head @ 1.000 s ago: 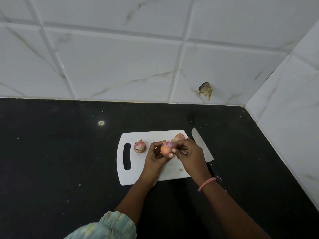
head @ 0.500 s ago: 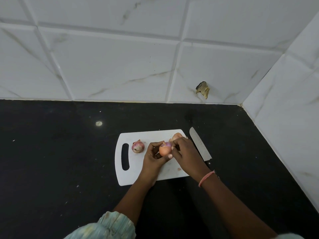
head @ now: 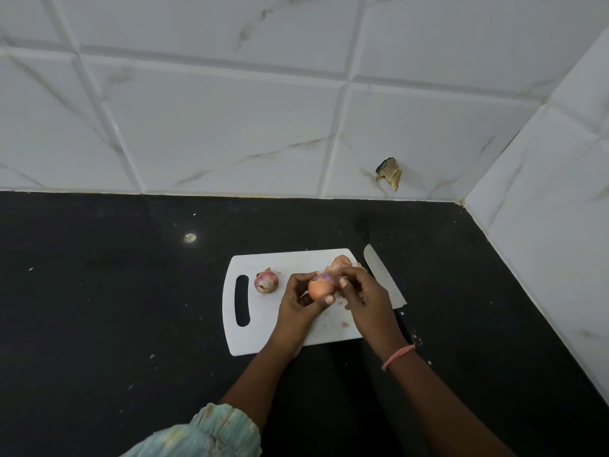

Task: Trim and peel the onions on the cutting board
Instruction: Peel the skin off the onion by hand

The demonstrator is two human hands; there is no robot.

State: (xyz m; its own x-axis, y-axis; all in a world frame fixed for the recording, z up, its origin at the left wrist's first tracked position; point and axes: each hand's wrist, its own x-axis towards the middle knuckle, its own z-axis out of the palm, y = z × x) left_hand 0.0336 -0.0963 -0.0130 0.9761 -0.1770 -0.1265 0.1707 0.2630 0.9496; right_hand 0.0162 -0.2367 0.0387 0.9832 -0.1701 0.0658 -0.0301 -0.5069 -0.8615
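Observation:
Over the white cutting board (head: 263, 338), my left hand (head: 298, 306) grips a small orange-pink onion (head: 319, 288). My right hand (head: 365, 300) pinches the skin at the onion's top right side. A second onion (head: 266, 282), purple with dry skin, lies on the board near the handle slot. A third onion or loose peel (head: 339, 262) sits at the board's far right corner, partly hidden behind my right hand. A knife (head: 382, 275) lies on the counter along the board's right edge, its handle hidden under my right wrist.
The board rests on a black counter (head: 115, 308) that meets white tiled walls at the back and on the right. A dry brown scrap (head: 390, 173) sticks to the back wall. Small peel bits (head: 345, 324) lie on the board.
My hands have stayed over the board with the same onion; the right fingers have shifted slightly along its skin. The camera view has moved a little.

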